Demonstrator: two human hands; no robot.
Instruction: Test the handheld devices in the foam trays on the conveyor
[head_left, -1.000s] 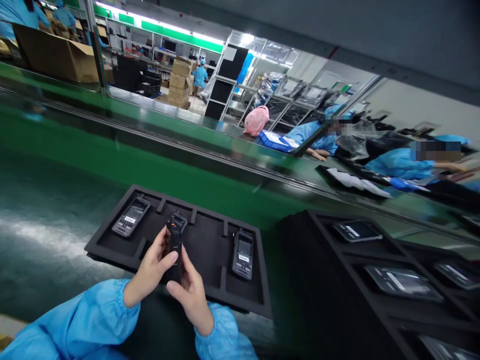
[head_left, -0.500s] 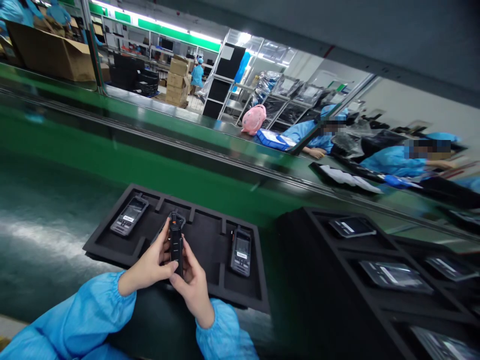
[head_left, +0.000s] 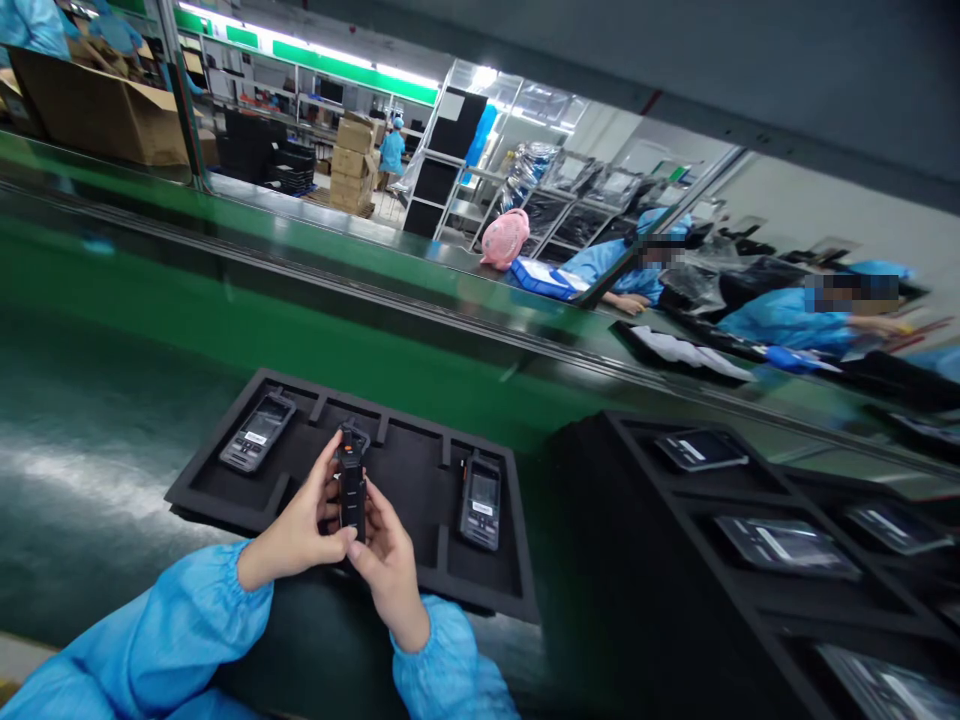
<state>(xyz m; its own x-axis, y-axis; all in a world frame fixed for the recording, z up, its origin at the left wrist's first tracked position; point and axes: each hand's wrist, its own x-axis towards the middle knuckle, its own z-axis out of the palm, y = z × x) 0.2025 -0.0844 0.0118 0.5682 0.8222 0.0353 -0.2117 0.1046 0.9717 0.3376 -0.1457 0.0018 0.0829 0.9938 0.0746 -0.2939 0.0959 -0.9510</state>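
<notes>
Between my two hands a black handheld phone is held edge-on, its narrow side with an orange button facing me. My left hand grips it from the left, thumb near the lower end. From the right, my right hand closes on it, its thumb close to the other thumb. Below them lies a black foam tray. One phone rests in its left end and another phone in its right end, both face up with white labels. My hands partly cover a compartment in the middle of the tray.
On the right, a tall stack of black foam trays holds several phones. A raised green ledge runs behind the work surface, bearing a pink fan and a cardboard box. Co-workers in blue sit beyond at the right.
The phone has turned slightly in my hands, and my thumbs have shifted a little lower on its edge. The phones in the trays stay where they were.
</notes>
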